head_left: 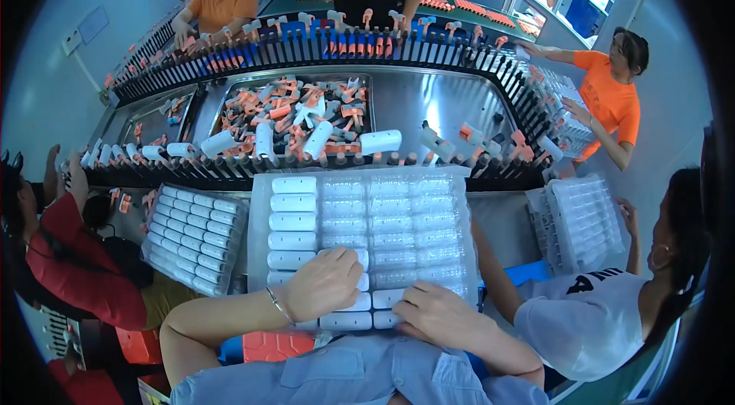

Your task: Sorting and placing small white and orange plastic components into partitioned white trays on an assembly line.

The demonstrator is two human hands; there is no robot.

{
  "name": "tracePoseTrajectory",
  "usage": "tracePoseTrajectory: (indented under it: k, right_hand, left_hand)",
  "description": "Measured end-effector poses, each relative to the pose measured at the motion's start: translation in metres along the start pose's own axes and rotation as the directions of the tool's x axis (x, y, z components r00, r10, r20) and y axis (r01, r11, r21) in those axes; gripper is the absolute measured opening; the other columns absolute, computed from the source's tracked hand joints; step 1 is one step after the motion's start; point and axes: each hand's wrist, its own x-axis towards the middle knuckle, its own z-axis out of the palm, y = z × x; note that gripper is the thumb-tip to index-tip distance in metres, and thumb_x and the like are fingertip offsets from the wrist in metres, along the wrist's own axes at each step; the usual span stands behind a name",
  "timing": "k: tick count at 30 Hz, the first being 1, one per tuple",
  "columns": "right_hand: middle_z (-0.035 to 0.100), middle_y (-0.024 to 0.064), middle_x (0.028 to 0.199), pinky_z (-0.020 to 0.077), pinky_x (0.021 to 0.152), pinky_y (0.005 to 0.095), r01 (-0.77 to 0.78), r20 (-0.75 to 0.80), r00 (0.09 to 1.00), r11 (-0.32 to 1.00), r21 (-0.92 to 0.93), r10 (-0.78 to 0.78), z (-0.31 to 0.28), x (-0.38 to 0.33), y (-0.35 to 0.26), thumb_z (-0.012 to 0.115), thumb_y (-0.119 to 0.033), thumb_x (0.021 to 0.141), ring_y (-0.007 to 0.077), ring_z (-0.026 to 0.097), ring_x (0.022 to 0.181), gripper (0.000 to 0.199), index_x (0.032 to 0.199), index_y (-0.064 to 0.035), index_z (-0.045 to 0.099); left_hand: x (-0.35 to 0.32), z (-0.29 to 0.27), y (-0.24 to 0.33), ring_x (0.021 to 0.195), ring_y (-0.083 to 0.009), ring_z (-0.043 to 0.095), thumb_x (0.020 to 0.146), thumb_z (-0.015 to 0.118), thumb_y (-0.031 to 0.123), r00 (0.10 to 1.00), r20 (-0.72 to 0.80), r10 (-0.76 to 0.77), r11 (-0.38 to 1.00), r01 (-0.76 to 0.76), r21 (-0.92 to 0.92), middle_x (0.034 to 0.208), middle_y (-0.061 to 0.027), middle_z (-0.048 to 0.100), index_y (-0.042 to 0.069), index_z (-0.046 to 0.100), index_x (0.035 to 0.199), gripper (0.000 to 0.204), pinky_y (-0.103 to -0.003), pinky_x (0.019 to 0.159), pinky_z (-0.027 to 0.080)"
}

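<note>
In front of me lies a clear plastic blister tray (465, 229) with columns of moulded pockets. White rounded plastic shells (292, 221) fill its left column, and more lie in the rows nearest my body. My left hand (331, 282), with a bracelet at its wrist, bends over the second column, its fingers closed at a white shell there. At the third column's near end, my right hand (435, 315) has its thumb and fingers closed around the edge of another shell (387, 318). Both hands partly hide the shells beneath them.
Beyond the tray runs a black rack line (398, 166) carrying white and orange parts. A metal bin (370, 99) behind it holds a heap of orange, grey and white pieces. Filled trays (191, 236) stand left, stacked trays (582, 221) right. Several people work around, one close on each side.
</note>
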Motion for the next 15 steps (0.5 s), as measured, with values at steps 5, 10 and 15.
tracePoseTrajectory:
  k: [5, 10, 15]
  right_hand:
    - [0.05, 0.0088, 0.08, 0.0461, 0.069, 0.032, -0.057, -0.042, 0.998, 0.99, -0.127, 0.052, 0.009, 0.0, -0.009, 0.066, -0.017, 0.069, 0.0227, 0.052, 0.084, 0.019, 0.08, -0.0029, 0.057]
    - [0.054, 0.0162, 0.1, 0.046, 0.078, 0.0379, -0.099, -0.057, 0.991, 0.944, 0.314, 0.123, -0.024, -0.011, 0.009, 0.066, -0.019, 0.077, 0.0288, 0.056, 0.093, 0.034, 0.103, -0.0008, 0.052]
    - [0.055, 0.0228, 0.105, 0.0434, 0.083, 0.0371, -0.294, -0.452, 0.816, 0.932, 0.214, 0.361, -0.081, 0.028, 0.066, 0.058, -0.01, 0.081, 0.0371, 0.056, 0.099, 0.049, 0.124, 0.0038, 0.04]
  left_hand:
    - [0.0, -0.008, 0.01, 0.087, -0.0224, 0.049, 0.075, 0.061, 0.019, 0.999, 0.023, -0.033, 0.993, 0.03, 0.111, 0.083, -0.0092, 0.049, 0.003, 0.056, 0.078, 0.018, -0.033, 0.07, 0.042]
    - [-0.003, -0.001, -0.003, 0.086, -0.0241, 0.049, 0.074, 0.061, 0.019, 0.998, 0.046, 0.042, 0.995, -0.046, 0.085, 0.084, -0.0106, 0.049, 0.001, 0.054, 0.082, 0.021, -0.034, 0.07, 0.042]
    - [-0.021, 0.011, -0.007, 0.082, -0.0289, 0.055, 0.076, 0.06, 0.018, 0.987, -0.151, 0.048, 0.997, -0.056, -0.052, 0.086, -0.0141, 0.054, -0.002, 0.05, 0.093, 0.028, -0.036, 0.073, 0.044]
